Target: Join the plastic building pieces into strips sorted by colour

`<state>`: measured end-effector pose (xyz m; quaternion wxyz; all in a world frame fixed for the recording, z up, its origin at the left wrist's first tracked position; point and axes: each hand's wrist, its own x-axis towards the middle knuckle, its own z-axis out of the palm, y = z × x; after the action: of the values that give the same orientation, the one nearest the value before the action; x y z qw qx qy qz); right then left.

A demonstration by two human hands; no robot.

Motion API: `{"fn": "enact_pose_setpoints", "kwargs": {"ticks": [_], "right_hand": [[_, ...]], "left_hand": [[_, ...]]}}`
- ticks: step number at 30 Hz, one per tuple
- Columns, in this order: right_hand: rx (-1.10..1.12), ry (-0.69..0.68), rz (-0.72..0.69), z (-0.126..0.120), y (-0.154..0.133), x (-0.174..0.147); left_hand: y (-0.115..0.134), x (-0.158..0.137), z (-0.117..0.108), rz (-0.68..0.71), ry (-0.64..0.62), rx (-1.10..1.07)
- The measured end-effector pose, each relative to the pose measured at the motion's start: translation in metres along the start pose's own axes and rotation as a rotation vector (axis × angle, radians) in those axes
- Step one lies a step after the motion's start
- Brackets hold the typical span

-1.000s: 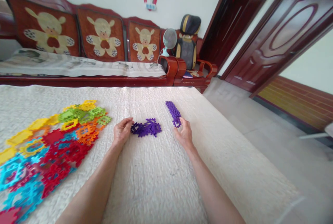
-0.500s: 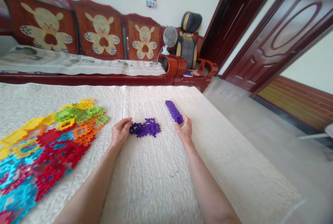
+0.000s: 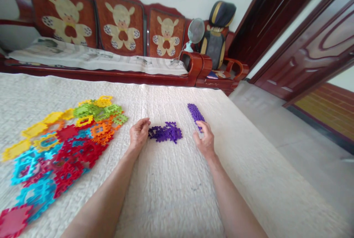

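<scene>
In the middle of the white quilted cloth lies a loose pile of purple interlocking plastic pieces [image 3: 166, 133] with notched edges. My left hand [image 3: 139, 133] rests against the pile's left end, its fingers curled together; whether anything is inside them is hidden. To the right, a neat row of purple notched pieces [image 3: 195, 112], packed face to face, lies slanting away from me. Just at its near end is my right hand [image 3: 206, 140], thumb and fingers apart and curved, with no piece visible between them. The fingers partly cover that end of the row.
On the left spreads a large heap of red [image 3: 68, 173], blue, yellow, orange and green notched pieces. The cloth-covered table [image 3: 177, 201] ends at a slanting right edge. Beyond its far edge stand a wooden sofa [image 3: 110, 73] and a small fan [image 3: 195, 31].
The view has turned, so everything sits further right. My right hand's fingers have spread and moved slightly over the row's near end. The left hand stays beside the loose pile.
</scene>
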<state>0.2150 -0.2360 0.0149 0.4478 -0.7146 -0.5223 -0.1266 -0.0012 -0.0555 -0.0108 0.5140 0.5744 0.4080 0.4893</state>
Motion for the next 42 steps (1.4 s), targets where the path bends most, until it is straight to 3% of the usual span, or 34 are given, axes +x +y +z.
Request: {"fn": "enact_pose_setpoints", "kwargs": {"ticks": [4, 9, 15, 20, 25, 30, 37, 40, 42], "right_hand": [[0.083, -0.31, -0.085, 0.012, -0.023, -0.006], [0.067, -0.424, -0.121, 0.022, -0.023, -0.008], [0.089, -0.41, -0.106, 0.025, -0.019, -0.007], [0.095, -0.311, -0.001, 0.015, -0.008, -0.006], [0.035, -0.33, -0.02, 0.004, 0.005, -0.005], [-0.049, -0.328, -0.042, 0.006, -0.002, -0.005], [-0.281, -0.31, 0.075, 0.019, -0.018, -0.011], [-0.234, -0.271, 0.085, 0.021, -0.021, -0.011], [-0.151, -0.176, 0.084, 0.02, -0.019, -0.01]], "left_hand": [[-0.001, 0.0, -0.001, 0.008, -0.006, 0.018], [-0.004, 0.001, 0.0, -0.004, -0.021, 0.027], [0.0, 0.0, 0.002, -0.02, -0.01, 0.01], [0.002, -0.001, 0.001, -0.01, -0.017, 0.016], [0.001, -0.001, -0.001, -0.009, -0.026, 0.013], [0.0, 0.0, 0.0, -0.003, -0.027, 0.019], [-0.006, 0.002, 0.0, -0.003, -0.033, 0.022], [-0.008, 0.003, -0.001, -0.011, -0.032, 0.024], [-0.008, 0.003, -0.001, -0.022, -0.034, 0.033]]}}
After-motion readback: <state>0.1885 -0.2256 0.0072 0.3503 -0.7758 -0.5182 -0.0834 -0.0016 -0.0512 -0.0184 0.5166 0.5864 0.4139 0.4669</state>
